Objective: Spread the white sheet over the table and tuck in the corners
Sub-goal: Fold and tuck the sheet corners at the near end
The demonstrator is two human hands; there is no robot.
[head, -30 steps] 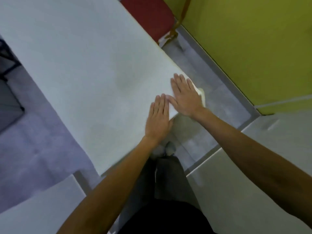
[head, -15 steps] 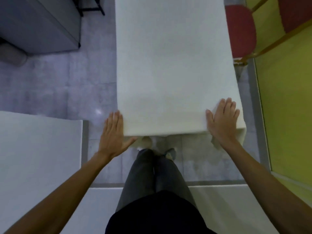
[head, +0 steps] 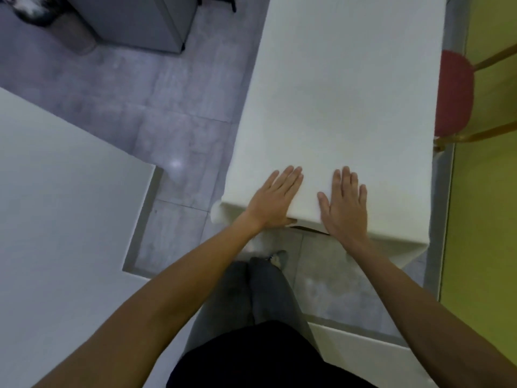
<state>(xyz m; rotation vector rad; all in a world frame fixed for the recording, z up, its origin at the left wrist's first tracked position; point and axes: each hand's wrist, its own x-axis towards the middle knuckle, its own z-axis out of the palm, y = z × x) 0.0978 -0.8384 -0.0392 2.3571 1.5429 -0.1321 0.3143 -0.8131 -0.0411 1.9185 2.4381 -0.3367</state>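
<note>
The white sheet lies flat over the long table and runs away from me. Its near hem hangs over the table's near edge, and a dark gap shows under the hem between my wrists. My left hand rests flat on the sheet at the near edge, fingers together and pointing away. My right hand lies flat beside it, a palm's width to the right, fingers slightly spread. The near right corner of the sheet hangs in a loose fold. The near left corner bulges a little.
A second white table stands on my left, across a strip of grey tiled floor. A red chair sits against the yellow-green wall on the right. A grey cabinet stands at the far left. My legs are below the table's edge.
My hands have come together from the two near corners to the middle of the near edge. The view has also swung, so the table now sits further right.
</note>
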